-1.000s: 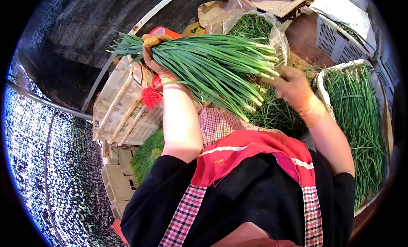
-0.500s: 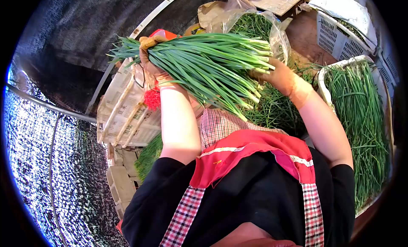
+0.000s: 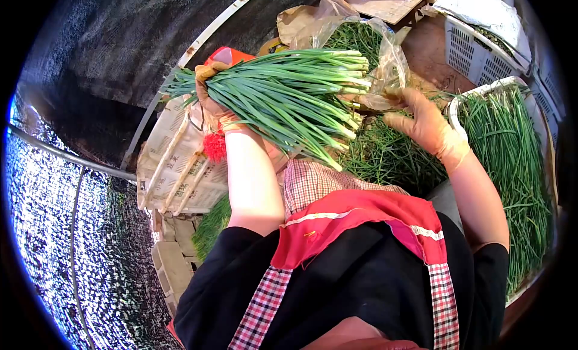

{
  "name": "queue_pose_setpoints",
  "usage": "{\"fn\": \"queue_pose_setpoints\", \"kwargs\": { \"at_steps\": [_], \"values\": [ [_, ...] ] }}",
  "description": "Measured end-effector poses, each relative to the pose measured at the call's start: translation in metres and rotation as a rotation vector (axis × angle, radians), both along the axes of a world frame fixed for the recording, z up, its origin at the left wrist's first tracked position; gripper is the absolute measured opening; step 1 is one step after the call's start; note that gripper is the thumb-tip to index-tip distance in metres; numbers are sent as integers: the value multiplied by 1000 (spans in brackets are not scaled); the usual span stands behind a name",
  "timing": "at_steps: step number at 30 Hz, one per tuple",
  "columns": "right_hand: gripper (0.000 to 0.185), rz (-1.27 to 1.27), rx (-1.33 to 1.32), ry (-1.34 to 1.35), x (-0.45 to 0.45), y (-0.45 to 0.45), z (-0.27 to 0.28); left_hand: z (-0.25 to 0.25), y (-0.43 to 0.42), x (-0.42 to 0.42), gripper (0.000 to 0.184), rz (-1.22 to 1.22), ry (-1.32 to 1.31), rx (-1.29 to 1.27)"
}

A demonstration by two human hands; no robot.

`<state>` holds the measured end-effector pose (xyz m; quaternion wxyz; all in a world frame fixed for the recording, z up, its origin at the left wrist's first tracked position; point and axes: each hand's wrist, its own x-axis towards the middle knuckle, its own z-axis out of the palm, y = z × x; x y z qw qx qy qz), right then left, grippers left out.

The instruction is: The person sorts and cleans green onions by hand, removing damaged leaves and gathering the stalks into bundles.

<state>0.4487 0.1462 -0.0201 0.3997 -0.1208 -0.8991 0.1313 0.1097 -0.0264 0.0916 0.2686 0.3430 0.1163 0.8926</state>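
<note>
A thick bunch of garlic chives (image 3: 289, 97) lies sideways before me, green leaf tips to the left and pale cut ends to the right. My left hand (image 3: 211, 97), in a thin orange-tan glove, is wrapped round the leafy end. My right hand (image 3: 424, 126), gloved alike, is clear of the pale ends, its fingers spread and nothing in them. Under and behind that hand lie loose green trimmings (image 3: 388, 151). A clear plastic bag (image 3: 391, 61) holding more greens stands just beyond the bunch.
To the right stands a white crate (image 3: 456, 118) packed with chives. Printed cartons (image 3: 180, 163) are stacked at the left, near a curved metal pipe (image 3: 72, 148). A grey slotted crate (image 3: 475, 52) with a white sack on top sits at the back right.
My right hand has let go of the cut ends and moved right, its fingers opening. The bunch, still in my left hand, has shifted slightly left.
</note>
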Motion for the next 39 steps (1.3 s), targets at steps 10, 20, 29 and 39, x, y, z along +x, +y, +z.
{"fn": "queue_pose_setpoints", "kwargs": {
  "at_steps": [10, 20, 29, 39],
  "values": [
    [23, 436, -1361, 69, -33, -45, 47, -7, 3, 32, 20, -59, 93, -62],
    [32, 234, -1000, -233, 17, -9, -39, 4, 2, 38, 23, -571, -136, 233],
    [16, 465, -1339, 390, -29, -33, 11, 8, 7, 48, 19, -696, -75, 248],
    [25, 597, -1669, 560, -28, -52, 21, -4, 11, 47, 22, -610, 18, 219]
  ]
}}
